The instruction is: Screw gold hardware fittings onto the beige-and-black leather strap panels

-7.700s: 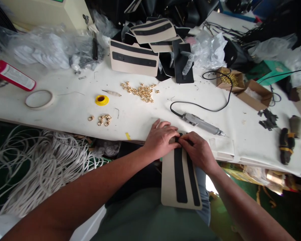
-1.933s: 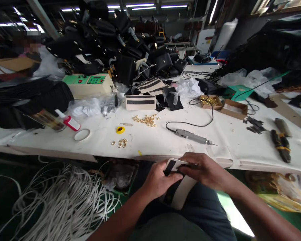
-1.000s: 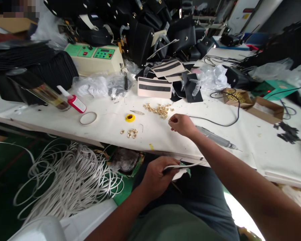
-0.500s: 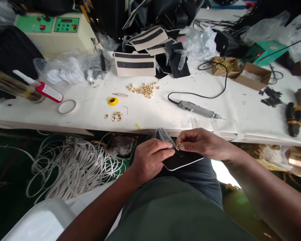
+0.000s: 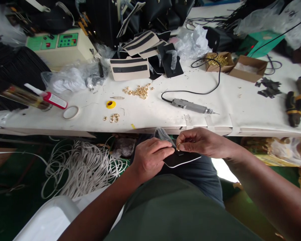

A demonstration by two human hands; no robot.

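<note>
Over my lap lies a black panel with a pale edge (image 5: 182, 160), a piece of clear plastic wrap (image 5: 162, 134) standing up at its far side. My left hand (image 5: 150, 157) grips the panel from the left, fingers laid across its top. Between the thumb and forefinger of my right hand (image 5: 199, 143) is a small gold ring-shaped fitting (image 5: 178, 146), held against the panel close to my left fingertips. Whether the fitting is fastened to the panel is hidden by my fingers. On the bench are a pile of gold fittings (image 5: 140, 91) and several gold rings (image 5: 114, 117).
A grey corded rotary tool (image 5: 190, 105) lies on the white bench (image 5: 150, 115), its thin tip pointing right. Around it are a yellow spool (image 5: 110, 104), a tape ring (image 5: 70, 112), a red bottle (image 5: 55, 100), pliers (image 5: 294, 107) and stacked panels (image 5: 130, 69). White cord (image 5: 82, 170) is heaped below.
The view has shifted slightly, so the bench things sit a little differently in the picture. Both hands keep the same hold on the panel and the gold fitting.
</note>
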